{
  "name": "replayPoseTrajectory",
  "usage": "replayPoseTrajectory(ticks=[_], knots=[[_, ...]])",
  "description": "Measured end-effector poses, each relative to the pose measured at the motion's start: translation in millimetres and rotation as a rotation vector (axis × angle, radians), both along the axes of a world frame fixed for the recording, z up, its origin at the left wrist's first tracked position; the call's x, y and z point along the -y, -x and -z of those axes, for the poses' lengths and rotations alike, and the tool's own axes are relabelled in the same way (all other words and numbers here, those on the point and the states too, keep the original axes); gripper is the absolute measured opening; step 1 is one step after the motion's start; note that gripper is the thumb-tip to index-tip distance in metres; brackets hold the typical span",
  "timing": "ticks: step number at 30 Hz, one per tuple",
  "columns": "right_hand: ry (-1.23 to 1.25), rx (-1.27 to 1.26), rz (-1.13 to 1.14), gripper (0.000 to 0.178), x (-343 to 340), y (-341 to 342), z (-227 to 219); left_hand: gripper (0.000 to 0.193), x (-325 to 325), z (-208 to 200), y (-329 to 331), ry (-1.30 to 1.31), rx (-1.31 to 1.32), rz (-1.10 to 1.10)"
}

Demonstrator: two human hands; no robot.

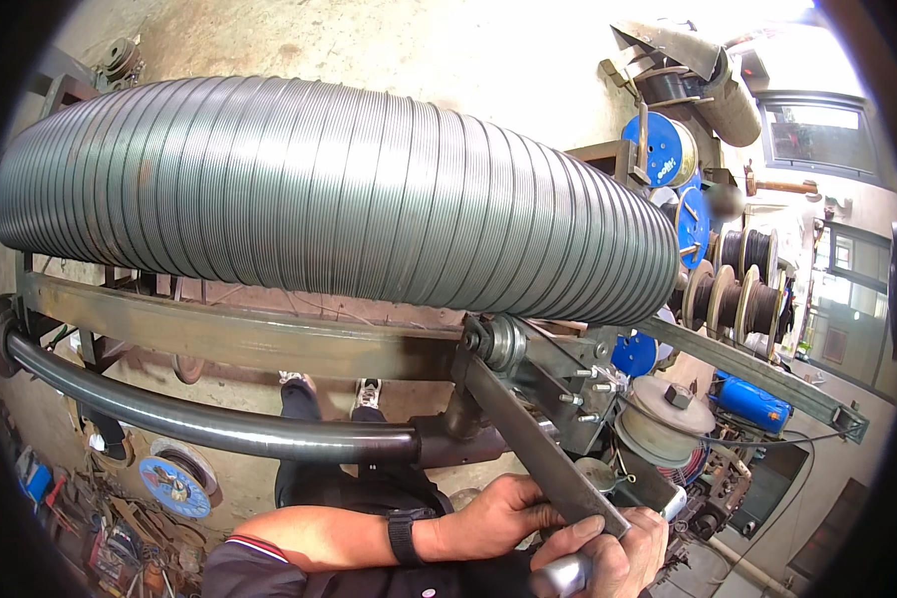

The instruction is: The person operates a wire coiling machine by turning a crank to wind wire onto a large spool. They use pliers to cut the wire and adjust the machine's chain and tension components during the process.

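Note:
A long flat metal bar point(533, 424) slants from a roller bracket down to my hands. My right hand point(628, 560) is closed around its lower end, the thumb lying on the bar's face. A blurred round metal rod end point(565, 575) sticks out beside that fist. My left hand point(493, 516), with a dark band on the wrist, is closed against the bar's left edge; whatever its fingers pinch is hidden. Beyond the bar's upper end stands a grooved metal roller point(501, 344). A large cylinder wound with grey wire or ribbing point(359, 189) stretches across the view behind it.
A polished steel tube point(229, 417) runs along the frame beam point(239, 327) in front of me. At the right are a pale spool point(665, 424), a blue tank point(752, 401) and blue-sided reels point(652, 149). Another reel point(177, 485) and clutter lie at lower left.

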State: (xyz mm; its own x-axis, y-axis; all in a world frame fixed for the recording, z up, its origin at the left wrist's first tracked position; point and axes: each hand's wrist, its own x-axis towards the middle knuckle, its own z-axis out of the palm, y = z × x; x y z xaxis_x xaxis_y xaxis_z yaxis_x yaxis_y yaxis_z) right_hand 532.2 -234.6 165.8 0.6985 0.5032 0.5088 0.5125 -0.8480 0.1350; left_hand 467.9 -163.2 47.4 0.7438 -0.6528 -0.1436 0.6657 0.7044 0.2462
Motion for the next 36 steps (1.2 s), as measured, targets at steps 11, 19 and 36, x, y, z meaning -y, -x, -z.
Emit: replayPoseTrajectory(ticks=[11,19,36], knots=[[-0.003,0.016,-0.002,0.019,-7,4,4,0.023,-7,2,3,-0.005,0.016,-0.034],[0.03,0.031,0.013,0.02,-12,7,1,0.022,-11,1,3,-0.034,0.03,-0.031],[0.078,0.04,0.106,0.019,-23,25,13,0.022,-23,5,3,-0.135,0.111,-0.037]])
